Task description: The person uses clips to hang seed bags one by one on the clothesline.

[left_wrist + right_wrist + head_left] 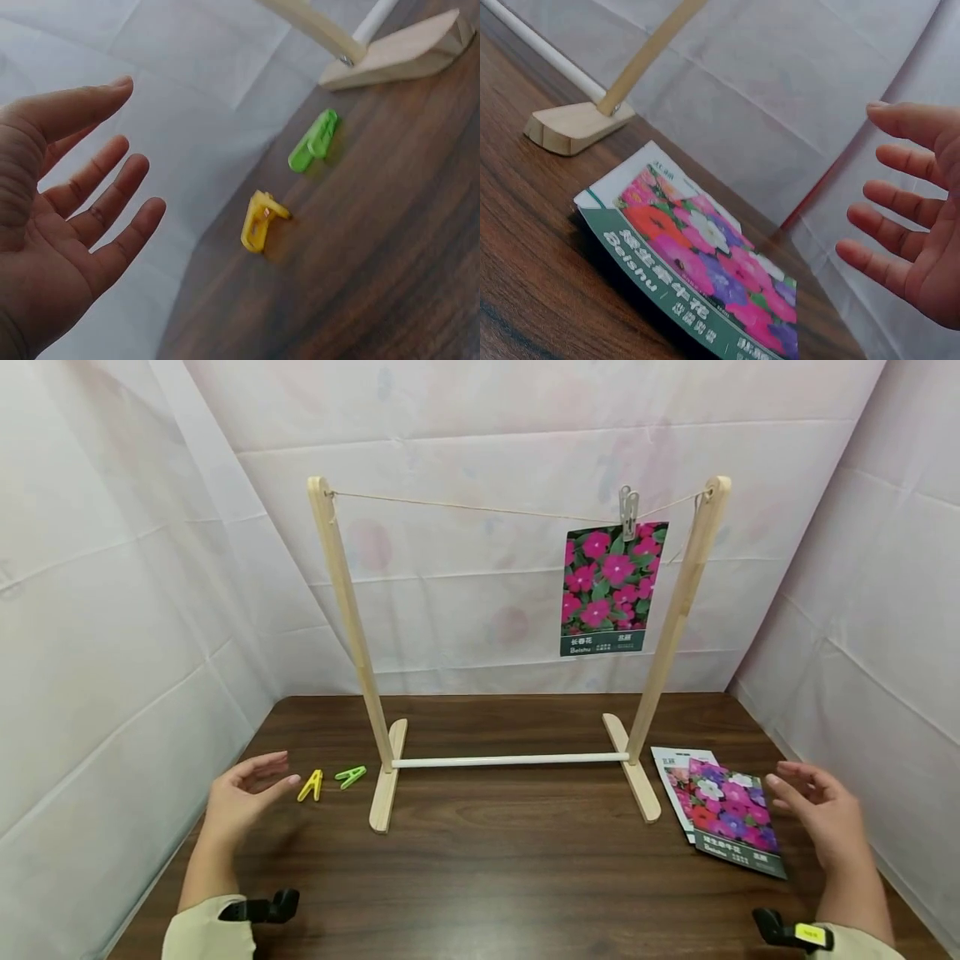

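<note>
My left hand (243,797) hovers at the table's left side with relaxed fingers and nothing in it. Just right of it lie a yellow clothespin (311,786) and a green clothespin (350,776); both also show in the left wrist view, apart from the hand. On the right, my right hand (821,806) is held beside two overlapping flower seed packets, fingers loosely spread and holding nothing. The top packet (731,814) shows pink, purple and red flowers; the packet beneath (672,764) is partly covered. A pink-flower packet (609,581) hangs from the string by a grey clothespin (628,514).
A wooden frame stands mid-table, with a left post (348,618), a right post (678,618) and a white crossbar (510,761) low between its feet. A thin string (465,507) spans the post tops, sagging toward the packet. White cloth (465,618) hangs behind and on both sides.
</note>
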Available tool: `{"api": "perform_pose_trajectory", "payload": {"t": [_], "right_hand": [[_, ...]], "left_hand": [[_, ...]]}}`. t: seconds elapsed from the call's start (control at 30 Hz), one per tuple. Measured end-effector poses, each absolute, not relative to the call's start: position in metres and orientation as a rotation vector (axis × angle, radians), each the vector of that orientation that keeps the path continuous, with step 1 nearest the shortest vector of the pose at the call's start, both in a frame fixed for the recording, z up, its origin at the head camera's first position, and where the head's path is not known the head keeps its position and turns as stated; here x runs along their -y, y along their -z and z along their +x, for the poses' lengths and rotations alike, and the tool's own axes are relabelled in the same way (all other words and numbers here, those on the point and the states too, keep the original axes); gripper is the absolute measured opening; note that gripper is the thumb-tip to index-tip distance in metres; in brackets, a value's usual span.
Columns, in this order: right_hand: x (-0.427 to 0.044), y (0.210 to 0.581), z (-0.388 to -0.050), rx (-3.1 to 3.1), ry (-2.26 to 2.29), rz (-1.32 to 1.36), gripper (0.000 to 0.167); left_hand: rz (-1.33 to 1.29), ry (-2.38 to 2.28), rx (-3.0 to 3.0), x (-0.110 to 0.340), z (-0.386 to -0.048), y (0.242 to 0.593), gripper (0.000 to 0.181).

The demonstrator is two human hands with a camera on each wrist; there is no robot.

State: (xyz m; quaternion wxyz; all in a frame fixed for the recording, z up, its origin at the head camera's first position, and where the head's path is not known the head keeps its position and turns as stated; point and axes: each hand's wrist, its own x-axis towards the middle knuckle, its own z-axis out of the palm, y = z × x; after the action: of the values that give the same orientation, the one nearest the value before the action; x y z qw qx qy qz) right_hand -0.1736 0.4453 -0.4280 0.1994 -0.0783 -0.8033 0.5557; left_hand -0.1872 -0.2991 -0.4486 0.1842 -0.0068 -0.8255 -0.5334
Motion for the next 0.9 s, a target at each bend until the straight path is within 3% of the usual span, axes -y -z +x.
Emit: {"api": "perform_pose_trajectory", "payload": {"t": [0.13, 0.3, 0.4, 0.9], "right_hand": [[-0.449, 0.432, -0.175, 2.401, -1.448, -0.295, 0.035], [-0.454, 0.436, -0.178, 2.546, -1.348, -0.413, 0.066], [-0.456, 0.439, -0.179, 2.627, -1.303, -0.457, 0.074], [-0.454, 0.455, -0.19, 2.708, -1.253, -0.43, 0.07]], "left_hand": [[0.054, 1.495, 2.342, 0.307, -0.188, 0.458, 0.047], [0.113, 1.441, 2.385, 0.312, -0.193, 0.468, 0.05], [0.143, 1.43, 2.406, 0.313, -0.195, 0.472, 0.051], [0.164, 1.459, 2.459, 0.308, -0.199, 0.488, 0.057]]}}
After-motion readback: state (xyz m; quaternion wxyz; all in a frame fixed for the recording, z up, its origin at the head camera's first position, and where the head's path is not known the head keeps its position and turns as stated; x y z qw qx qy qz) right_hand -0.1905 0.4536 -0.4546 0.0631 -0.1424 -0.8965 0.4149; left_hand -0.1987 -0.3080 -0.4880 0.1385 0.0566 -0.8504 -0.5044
